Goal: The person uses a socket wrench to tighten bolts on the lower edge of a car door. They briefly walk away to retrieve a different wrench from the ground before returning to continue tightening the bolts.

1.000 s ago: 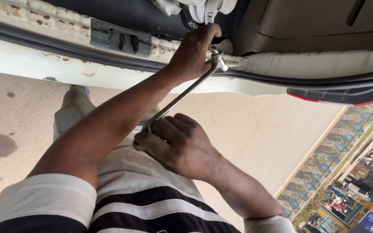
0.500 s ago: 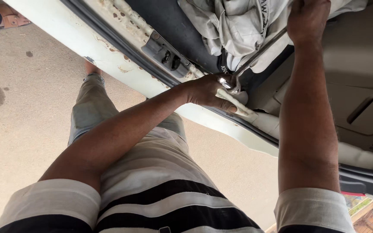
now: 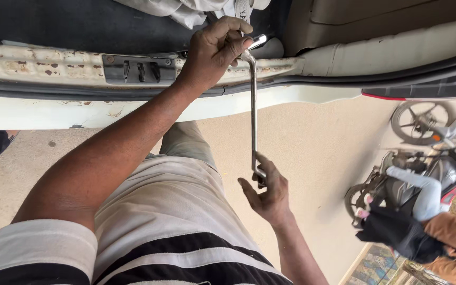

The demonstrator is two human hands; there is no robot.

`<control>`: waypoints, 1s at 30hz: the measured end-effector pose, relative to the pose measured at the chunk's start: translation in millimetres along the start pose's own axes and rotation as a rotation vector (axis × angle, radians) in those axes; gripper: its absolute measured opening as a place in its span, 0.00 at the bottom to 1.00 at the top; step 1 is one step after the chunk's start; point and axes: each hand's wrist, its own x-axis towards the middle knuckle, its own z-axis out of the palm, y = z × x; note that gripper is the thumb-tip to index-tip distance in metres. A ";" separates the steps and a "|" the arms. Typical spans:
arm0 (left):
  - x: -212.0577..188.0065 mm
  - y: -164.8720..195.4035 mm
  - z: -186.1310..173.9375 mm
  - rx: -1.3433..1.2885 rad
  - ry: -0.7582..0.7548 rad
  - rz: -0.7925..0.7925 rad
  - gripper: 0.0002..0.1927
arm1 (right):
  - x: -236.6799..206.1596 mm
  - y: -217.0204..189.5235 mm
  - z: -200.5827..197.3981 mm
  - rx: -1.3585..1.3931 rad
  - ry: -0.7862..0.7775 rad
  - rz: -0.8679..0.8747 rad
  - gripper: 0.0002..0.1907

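Left hand [image 3: 213, 51] clasped the wrench [image 3: 253, 105] head at the sill [image 3: 54, 63]; right hand [image 3: 268, 194], half open, hooked its lower end. Keeping the head seated seemed advisable.

Glossy chrome metal wrench [image 3: 253, 105]; rusty, chipped painted metal sill [image 3: 38, 60]; crumpled grey cloth [image 3: 186, 10].

Long chrome wrench bar [image 3: 253, 105], bent at both ends, shiny and slender. Held near upright, top bend at the rusty white vehicle sill [image 3: 54, 63], lower bend over tan pavement.
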 end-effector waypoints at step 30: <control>-42.3 2.9 15.0 0.511 0.104 0.289 0.33 | 210.7 -110.8 2.2 0.305 -0.911 -0.820 0.23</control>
